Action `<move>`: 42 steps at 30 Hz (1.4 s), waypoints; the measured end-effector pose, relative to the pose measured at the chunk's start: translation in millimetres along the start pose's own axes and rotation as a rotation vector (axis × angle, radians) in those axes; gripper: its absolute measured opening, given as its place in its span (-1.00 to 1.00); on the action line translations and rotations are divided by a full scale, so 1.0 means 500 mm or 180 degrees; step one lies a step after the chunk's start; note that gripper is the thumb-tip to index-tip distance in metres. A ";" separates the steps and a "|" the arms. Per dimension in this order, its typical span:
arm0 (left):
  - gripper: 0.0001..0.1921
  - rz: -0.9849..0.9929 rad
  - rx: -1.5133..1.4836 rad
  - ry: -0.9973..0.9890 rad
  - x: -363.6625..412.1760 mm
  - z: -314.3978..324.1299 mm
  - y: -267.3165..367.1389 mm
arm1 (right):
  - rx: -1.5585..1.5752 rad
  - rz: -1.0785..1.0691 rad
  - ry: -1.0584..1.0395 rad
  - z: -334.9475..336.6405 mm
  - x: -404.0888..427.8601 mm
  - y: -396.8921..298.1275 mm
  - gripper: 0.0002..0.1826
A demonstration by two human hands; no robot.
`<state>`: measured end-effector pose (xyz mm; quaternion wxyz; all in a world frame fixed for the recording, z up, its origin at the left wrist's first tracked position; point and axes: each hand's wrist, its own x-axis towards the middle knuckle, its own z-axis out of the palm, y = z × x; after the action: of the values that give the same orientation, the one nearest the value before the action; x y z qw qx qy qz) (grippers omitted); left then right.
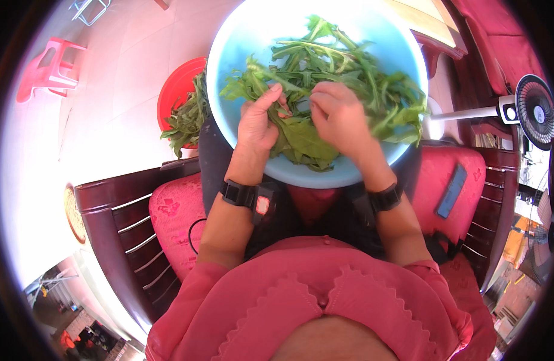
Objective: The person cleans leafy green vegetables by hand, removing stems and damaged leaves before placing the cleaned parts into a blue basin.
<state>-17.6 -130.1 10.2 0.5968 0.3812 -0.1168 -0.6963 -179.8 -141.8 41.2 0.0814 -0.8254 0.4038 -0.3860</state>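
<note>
A light blue plastic basin (299,173) rests on my lap, holding a loose heap of leafy green vegetables (322,67). Over its left part, my left hand (259,119) grips a leafy green stalk (256,81), thumb uppermost. My right hand (342,117) is to the right of it, its fingertips pinched together at the end of a blurred green stem. The palm side of this hand is hidden. Broad leaves (304,140) lie between and below the hands, against the basin's near wall.
Left of the basin, a red tub (168,97) holds more greens (186,117), some hanging over its rim. A pink plastic stool (56,67) stands farther left. A fan (536,113) is at right. A blue flat object (451,192) lies on the red seat cushion (468,171).
</note>
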 end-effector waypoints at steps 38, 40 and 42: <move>-0.54 0.0248 -0.1011 -0.0192 -0.009 0.007 0.014 | 0.3038 0.2679 -0.1349 -0.081 0.024 -0.013 -0.86; -0.57 0.0366 -0.0895 -0.0201 -0.006 0.004 0.010 | 0.2878 0.2723 -0.1490 -0.072 0.023 -0.017 -0.85; -0.58 0.0480 -0.0783 -0.0213 -0.005 -0.001 0.007 | 0.2710 0.2767 -0.1627 -0.071 0.026 -0.019 -0.84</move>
<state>-14.5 -128.6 12.9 0.6854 0.2719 -0.0789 -0.6709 -194.0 -138.5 77.2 0.6425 -0.5486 0.4802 -0.2358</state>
